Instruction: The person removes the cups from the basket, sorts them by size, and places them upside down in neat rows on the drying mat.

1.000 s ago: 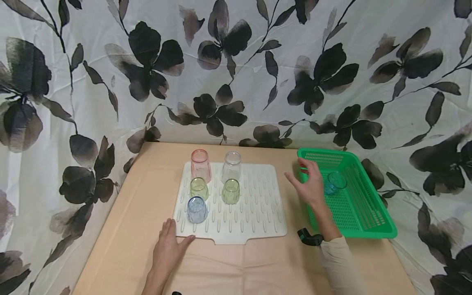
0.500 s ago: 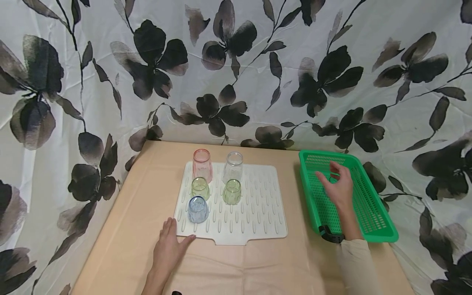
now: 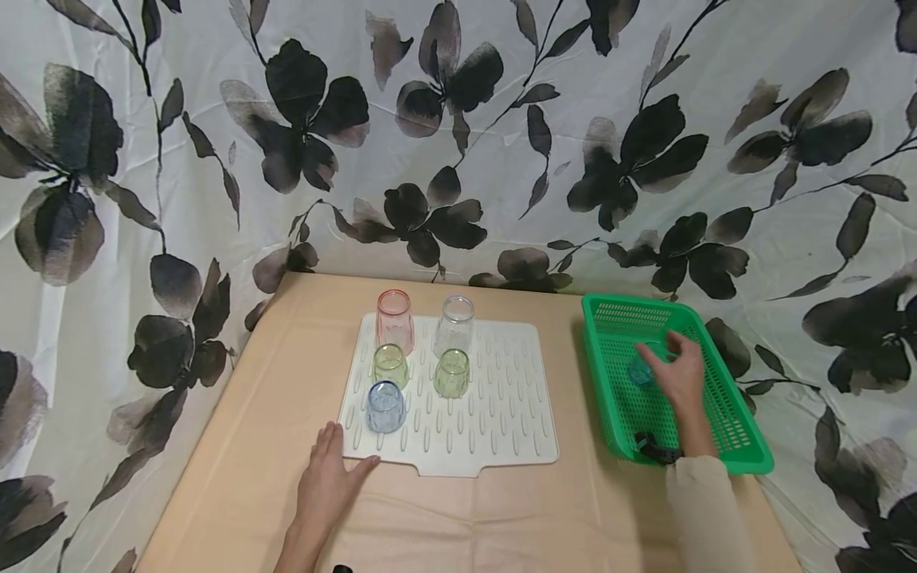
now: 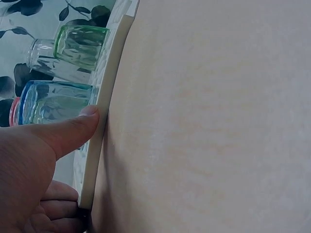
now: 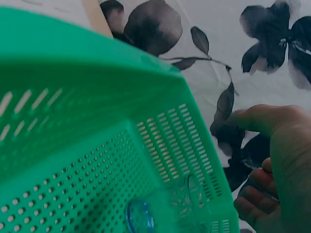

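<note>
In the head view my left hand (image 3: 324, 485) rests at the near left corner of a white ribbed draining tray (image 3: 501, 398). Its thumb lies along the front edge of the tray, as the left wrist view also shows. Upside down on the tray stand a pink glass (image 3: 394, 325), a clear glass (image 3: 454, 325), two green glasses (image 3: 390, 366) and a blue glass (image 3: 386, 407). Over the green basket (image 3: 723, 406) my right hand (image 3: 680, 378) has its thumb and fingers apart. Close to it a blue-rimmed glass (image 5: 170, 208) lies on its side in the basket, partly hidden in the head view.
A tan cloth (image 3: 501, 525) covers the table. The basket has raised perforated walls and stands near the table's right edge. Behind hangs a white curtain (image 3: 530, 48) with dark flowers. A black strap (image 3: 657, 450) sits on my right wrist.
My right hand has moved right from the basket's left rim to over the inside, then lower beside the glass. My left hand and the glasses on the tray have stayed put.
</note>
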{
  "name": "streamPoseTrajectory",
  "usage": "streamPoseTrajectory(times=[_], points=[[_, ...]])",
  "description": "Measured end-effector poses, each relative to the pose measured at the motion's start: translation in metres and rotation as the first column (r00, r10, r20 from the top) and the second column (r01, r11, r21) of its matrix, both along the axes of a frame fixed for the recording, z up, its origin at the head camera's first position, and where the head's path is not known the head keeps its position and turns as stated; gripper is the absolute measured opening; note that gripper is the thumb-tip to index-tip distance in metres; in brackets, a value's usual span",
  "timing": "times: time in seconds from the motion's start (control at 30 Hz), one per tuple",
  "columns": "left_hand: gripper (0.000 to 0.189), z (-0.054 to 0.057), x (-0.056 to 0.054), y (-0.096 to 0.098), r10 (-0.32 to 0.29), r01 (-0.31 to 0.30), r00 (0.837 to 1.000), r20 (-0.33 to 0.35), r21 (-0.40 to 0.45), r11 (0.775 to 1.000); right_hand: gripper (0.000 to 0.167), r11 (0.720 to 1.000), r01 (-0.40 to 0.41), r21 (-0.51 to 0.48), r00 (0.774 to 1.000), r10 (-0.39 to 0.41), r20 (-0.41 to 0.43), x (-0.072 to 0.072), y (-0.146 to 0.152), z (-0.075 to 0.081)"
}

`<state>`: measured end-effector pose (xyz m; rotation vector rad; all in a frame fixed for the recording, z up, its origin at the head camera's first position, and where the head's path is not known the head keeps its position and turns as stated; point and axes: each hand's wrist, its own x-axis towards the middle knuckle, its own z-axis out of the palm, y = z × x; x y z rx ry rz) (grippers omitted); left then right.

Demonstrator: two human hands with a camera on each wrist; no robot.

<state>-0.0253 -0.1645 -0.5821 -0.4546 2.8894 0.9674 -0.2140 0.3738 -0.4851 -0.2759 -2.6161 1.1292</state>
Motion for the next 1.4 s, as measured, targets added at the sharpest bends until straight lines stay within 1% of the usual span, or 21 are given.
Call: streamPoseTrajectory(times=[0.1,0.17,0.27,0.37,0.43,0.53,0.6,0.63,0.73,0.87,1.0,1.17,1.4], points=[[0.101,0.001,0.0,0.0,-0.001,0.001,1.0,0.008,0.003,1.0,0.076,0.999,0.005,0.034,1.0,-0.006,0.027,-0.004,0.007,-0.003],[0.101,0.001,0.0,-0.001,-0.002,0.002,1.0,0.01,0.004,1.0,0.078,0.998,0.016,0.055,0.998,-0.019,0.059,-0.007,0.012,-0.005],[0.101,0.001,0.001,-0.001,-0.004,0.004,1.0,0.007,0.006,1.0,0.085,0.996,0.031,0.086,0.989,-0.043,0.144,-0.01,0.018,-0.008],[0.101,0.0,0.001,-0.002,-0.006,0.006,1.0,0.009,0.01,1.0,0.093,0.995,0.042,0.094,0.966,-0.064,0.25,-0.012,0.024,-0.013],[0.101,-0.001,0.002,-0.002,-0.007,0.006,1.0,0.011,0.011,1.0,0.099,0.994,0.041,0.105,0.946,-0.072,0.315,-0.013,0.027,-0.017],[0.1,-0.001,0.002,-0.001,-0.007,0.006,1.0,0.016,0.007,1.0,0.103,0.994,0.042,0.104,0.919,-0.079,0.386,-0.014,0.032,-0.025],[0.1,-0.001,0.001,-0.001,-0.005,0.005,1.0,0.021,0.006,1.0,0.105,0.994,0.038,0.1,0.906,-0.076,0.416,-0.015,0.032,-0.028],[0.1,-0.002,0.001,-0.001,-0.004,0.004,1.0,0.019,0.004,1.0,0.105,0.995,0.037,0.095,0.903,-0.074,0.423,-0.015,0.032,-0.03],[0.1,-0.002,0.001,-0.002,-0.002,0.002,1.0,0.014,0.008,1.0,0.103,0.996,0.039,0.08,0.904,-0.07,0.422,-0.013,0.031,-0.033],[0.1,-0.001,0.003,-0.003,0.0,0.0,1.0,0.002,0.014,1.0,0.098,0.996,0.064,0.066,0.912,-0.086,0.402,-0.013,0.03,-0.036],[0.099,0.0,0.003,-0.002,-0.004,0.004,1.0,0.0,0.013,1.0,0.097,0.995,0.09,0.045,0.906,-0.101,0.41,-0.014,0.03,-0.036],[0.099,0.001,0.002,0.0,-0.004,0.004,1.0,0.005,0.005,1.0,0.098,0.995,0.097,0.036,0.897,-0.103,0.43,-0.013,0.03,-0.034],[0.099,0.0,0.003,0.0,-0.002,0.002,1.0,-0.003,-0.003,1.0,0.097,0.993,0.11,0.038,0.899,-0.116,0.422,-0.011,0.031,-0.034]])
